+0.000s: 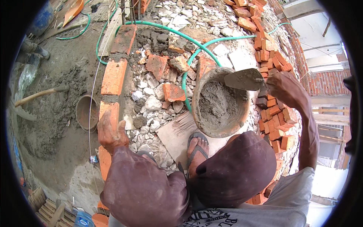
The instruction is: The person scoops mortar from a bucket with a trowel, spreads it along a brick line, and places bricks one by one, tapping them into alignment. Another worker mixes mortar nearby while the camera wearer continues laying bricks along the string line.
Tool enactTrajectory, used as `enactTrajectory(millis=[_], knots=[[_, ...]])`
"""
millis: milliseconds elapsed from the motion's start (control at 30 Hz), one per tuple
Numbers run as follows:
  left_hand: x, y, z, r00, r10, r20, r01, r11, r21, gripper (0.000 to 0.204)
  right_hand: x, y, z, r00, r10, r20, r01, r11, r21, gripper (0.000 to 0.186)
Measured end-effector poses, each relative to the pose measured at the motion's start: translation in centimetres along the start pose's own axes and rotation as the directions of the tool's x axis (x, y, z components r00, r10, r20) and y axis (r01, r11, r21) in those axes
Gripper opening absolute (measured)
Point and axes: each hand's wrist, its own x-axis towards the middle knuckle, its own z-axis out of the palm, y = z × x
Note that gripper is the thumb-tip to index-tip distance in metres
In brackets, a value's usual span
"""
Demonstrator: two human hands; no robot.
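My right hand [285, 87] is closed around the handle of a trowel [242, 79]. Its mortar-smeared blade hangs over the right far rim of a round bucket [243, 113]. Wet grey mortar [215, 104] fills the bucket's inside. On the left, my left hand [112, 132] grips a brick [109, 107] in a low row, thumb on the near side and fingers over the far edge; the hand hides part of this brick. Another orange brick [114, 77] lies beyond it, with mortar in the joint between. A thin string [91, 109] runs along the row's left side.
Bricks are piled [278, 117] along the right. A green hose [185, 85] crosses the rubble [151, 102] and passes by the bucket. Left of the row sit a second bucket [87, 113] and a wooden-handled tool [41, 94] in mortar. Steel bars [128, 11] rise at the far end.
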Motion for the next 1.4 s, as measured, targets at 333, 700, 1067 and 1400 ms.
enactTrajectory(millis=[333, 700, 1067, 1400], knots=[[-0.9, 8.8, 10.3, 0.677, 0.440, 0.590, 0.157, 0.697, -0.699, 0.060, -2.6, -4.1, 9.8, 0.948, -0.270, -0.169, 0.283, 0.957, 0.059, 0.024], [-1.8, 7.4, 11.9, 0.660, 0.474, 0.583, 0.243, 0.600, -0.763, 0.054, -2.9, -5.7, 16.5, 0.930, -0.337, 0.143, 0.011, 0.417, 0.909, 0.041], [2.2, -0.3, 3.5, 0.977, -0.026, 0.213, 0.044, 0.996, -0.077, 0.045, -7.0, -6.2, 9.5, 0.991, -0.130, 0.011, 0.012, 0.176, 0.984, 0.036], [3.0, -1.9, 0.7, 0.956, -0.210, 0.206, 0.151, 0.951, 0.268, 0.046, 11.9, -22.3, 1.7, 0.852, -0.516, -0.082, -0.161, -0.409, 0.898, 0.022]])
